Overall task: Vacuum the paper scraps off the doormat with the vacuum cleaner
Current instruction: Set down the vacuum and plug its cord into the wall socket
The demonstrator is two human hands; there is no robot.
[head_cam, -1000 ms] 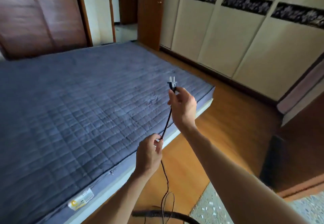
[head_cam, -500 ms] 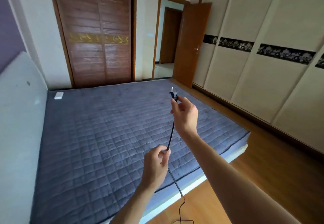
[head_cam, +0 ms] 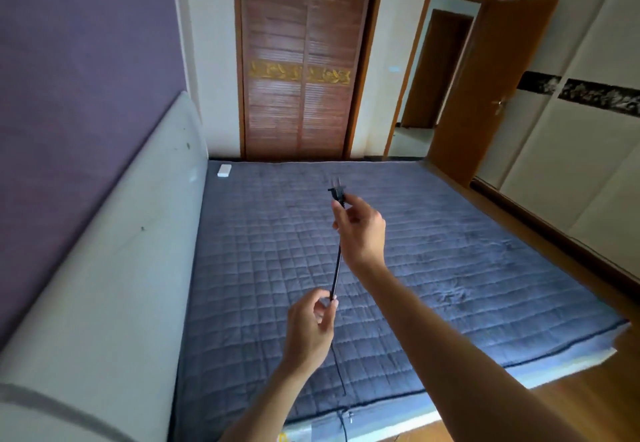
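Now we face the grey quilted mattress (head_cam: pixel 450 251), which fills the middle of the frame, with the pale headboard (head_cam: pixel 121 268) along its left side and no socket that we can make out. Neither the vacuum cleaner nor the doormat with its scraps is in view. We see only the black cord (head_cam: pixel 336 268), which climbs from the bottom edge over the mattress side and runs almost straight up the centre of the frame. Our left hand (head_cam: pixel 308 331) pinches it in the lower centre. Our right hand (head_cam: pixel 360 230), higher and farther out, pinches the plug (head_cam: pixel 336 192) by its body, prongs pointing up and away. We judge that plugging in falls to the right hand, and that the prongs must turn toward whichever socket we find.
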